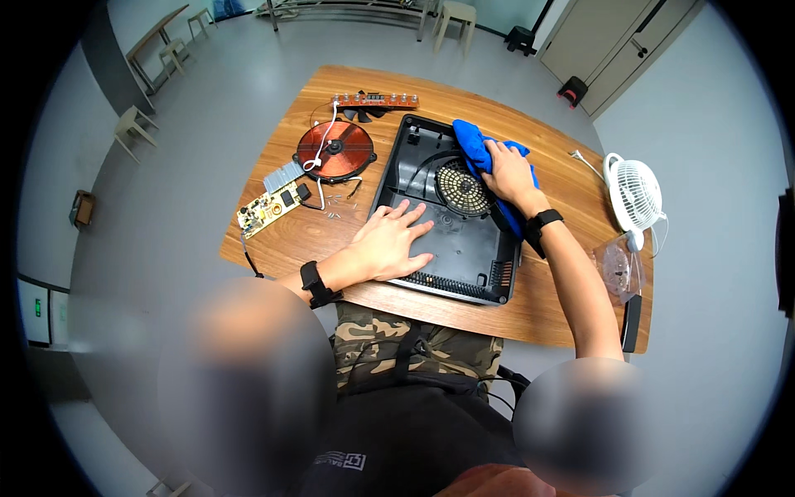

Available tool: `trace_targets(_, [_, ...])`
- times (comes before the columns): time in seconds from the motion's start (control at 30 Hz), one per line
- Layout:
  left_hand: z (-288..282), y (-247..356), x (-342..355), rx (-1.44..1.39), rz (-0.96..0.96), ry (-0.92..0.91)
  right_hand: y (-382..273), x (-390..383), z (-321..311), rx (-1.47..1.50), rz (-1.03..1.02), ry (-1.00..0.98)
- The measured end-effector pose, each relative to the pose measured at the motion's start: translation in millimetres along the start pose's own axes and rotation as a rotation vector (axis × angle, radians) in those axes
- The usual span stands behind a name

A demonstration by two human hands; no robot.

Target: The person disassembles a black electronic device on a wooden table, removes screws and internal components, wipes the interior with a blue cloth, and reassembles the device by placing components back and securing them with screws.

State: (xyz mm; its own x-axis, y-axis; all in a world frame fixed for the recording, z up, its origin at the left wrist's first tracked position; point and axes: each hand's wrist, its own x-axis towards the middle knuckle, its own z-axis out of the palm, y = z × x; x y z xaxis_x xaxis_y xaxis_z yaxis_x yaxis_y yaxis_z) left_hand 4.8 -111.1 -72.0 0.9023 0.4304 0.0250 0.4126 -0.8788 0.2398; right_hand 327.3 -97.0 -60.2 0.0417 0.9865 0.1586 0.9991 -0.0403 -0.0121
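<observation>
Casing (pixel 454 248) lies between coil (pixel 354 152) and white fan (pixel 638 195).

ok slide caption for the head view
Left hand spread on a black casing, right hand on a blue cloth at its edge, copper coil at left.

The wide head view looks steeply down from above the worktop's (pixel 546 157) near edge, close by, facing across it.

Casing (pixel 465 253) lies mid-desk (pixel 542 313), cloth (pixel 473 142) on its right rim; coil (pixel 354 156) left; circuit board (pixel 272 209) by left edge; fan (pixel 638 195) at right edge.
</observation>
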Motion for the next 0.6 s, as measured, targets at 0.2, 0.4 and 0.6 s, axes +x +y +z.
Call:
trace_targets(0.2, [-1.1, 0.6, 1.0, -0.014, 0.009, 0.015, 0.0, 6.3, -20.6, 0.153, 0.051, -0.047])
trace_targets(0.4, [-0.4, 1.2, 2.3, -0.015, 0.029, 0.029, -2.3, -6.3, -5.5, 0.065, -0.001, 0.080])
trace_targets(0.6, [-2.5, 1.0, 0.3, -0.028, 0.044, 0.041, -6.4, -9.3, 4.0, -0.045, -0.002, 0.110])
